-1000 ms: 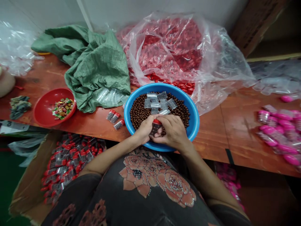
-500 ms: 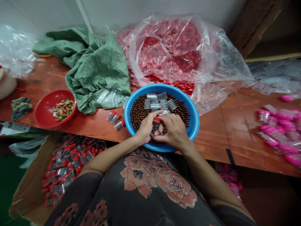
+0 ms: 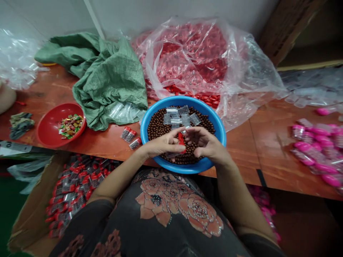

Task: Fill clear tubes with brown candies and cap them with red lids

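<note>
The wooden table (image 3: 235, 153) carries, at mid-edge, a blue basin (image 3: 184, 101) of brown beads (image 3: 155, 126). Both hands are over the basin, forearms angled inward from either side. The left hand (image 3: 160, 145) is palm inward, gripping a red-capped container (image 3: 181, 138) between thumb and fingers, its cap towards the right. The right hand (image 3: 211, 142) is released: thumb and fingers stand apart in a loose curve, fingertips near the cap; whether they touch anything is unclear. The step in hand is judged to be the handling of this one container, at or about the seating of its cap. The next move is judged to call for a firm left pinch and unobstructed right fingers. The container's clear body is largely hidden; its fill cannot be confirmed. Clear tubes (image 3: 195, 119) lie on the beads.
</note>
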### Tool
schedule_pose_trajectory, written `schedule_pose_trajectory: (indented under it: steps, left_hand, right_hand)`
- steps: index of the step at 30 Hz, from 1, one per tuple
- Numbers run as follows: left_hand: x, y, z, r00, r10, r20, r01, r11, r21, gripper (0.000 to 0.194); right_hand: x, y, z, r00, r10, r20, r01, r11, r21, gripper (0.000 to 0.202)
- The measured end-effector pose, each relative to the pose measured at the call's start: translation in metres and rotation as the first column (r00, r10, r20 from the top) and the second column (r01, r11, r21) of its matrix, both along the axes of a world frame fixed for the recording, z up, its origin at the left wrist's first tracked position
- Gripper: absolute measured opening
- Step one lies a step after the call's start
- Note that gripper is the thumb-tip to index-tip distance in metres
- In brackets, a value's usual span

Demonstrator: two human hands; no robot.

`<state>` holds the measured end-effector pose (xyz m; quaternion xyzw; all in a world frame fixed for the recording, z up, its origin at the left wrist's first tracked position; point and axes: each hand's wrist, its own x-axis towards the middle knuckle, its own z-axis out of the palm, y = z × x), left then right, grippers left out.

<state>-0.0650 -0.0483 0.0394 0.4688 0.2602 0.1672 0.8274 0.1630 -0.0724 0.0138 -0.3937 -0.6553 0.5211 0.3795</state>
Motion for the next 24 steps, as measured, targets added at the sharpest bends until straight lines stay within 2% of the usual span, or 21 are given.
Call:
schedule_pose_trajectory:
  steps: [2, 5, 8, 10, 13, 17, 19, 21, 24]
  left_hand:
    - [-0.004, 0.003, -0.001, 0.986, -0.085, -0.145, 0.115, 0.971, 0.211, 0.109]
    - [-0.008, 0.009, 0.001, 0.936, -0.100, -0.339, 0.262, 0.839, 0.477, 0.107]
    - [-0.010, 0.016, 0.005, 0.884, -0.033, -0.467, 0.356, 0.695, 0.625, 0.097]
    - [-0.012, 0.018, 0.005, 0.880, -0.004, -0.476, 0.366, 0.645, 0.671, 0.092]
    - [-0.018, 0.019, 0.004, 0.892, 0.047, -0.450, 0.311, 0.660, 0.684, 0.095]
    - [-0.024, 0.016, 0.005, 0.892, 0.095, -0.441, 0.229, 0.746, 0.625, 0.112]
    - [-0.024, 0.013, 0.007, 0.911, 0.106, -0.399, 0.177, 0.773, 0.610, 0.113]
    - [-0.020, 0.007, 0.006, 0.927, 0.183, -0.328, 0.068, 0.777, 0.626, 0.107]
    - [-0.008, -0.006, -0.003, 0.904, 0.379, -0.199, -0.164, 0.735, 0.658, 0.087]
  right_hand:
    - [0.001, 0.000, 0.004, 0.992, -0.008, 0.124, -0.015, 0.982, 0.186, 0.092]
    - [-0.005, -0.002, 0.012, 0.935, -0.028, 0.354, -0.139, 0.890, 0.435, 0.104]
    - [-0.013, -0.008, 0.013, 0.839, -0.086, 0.537, -0.268, 0.794, 0.545, 0.103]
    - [-0.018, -0.012, 0.011, 0.758, -0.167, 0.630, -0.319, 0.748, 0.582, 0.096]
    - [-0.022, -0.017, 0.006, 0.697, -0.261, 0.668, -0.327, 0.713, 0.620, 0.081]
    - [-0.029, -0.019, 0.000, 0.712, -0.303, 0.634, -0.293, 0.692, 0.659, 0.057]
    - [-0.034, -0.020, -0.001, 0.724, -0.313, 0.615, -0.255, 0.706, 0.660, 0.055]
    - [-0.040, -0.020, -0.001, 0.718, -0.338, 0.608, -0.206, 0.731, 0.650, 0.057]
    - [-0.048, -0.022, -0.001, 0.674, -0.403, 0.619, -0.141, 0.753, 0.643, 0.056]
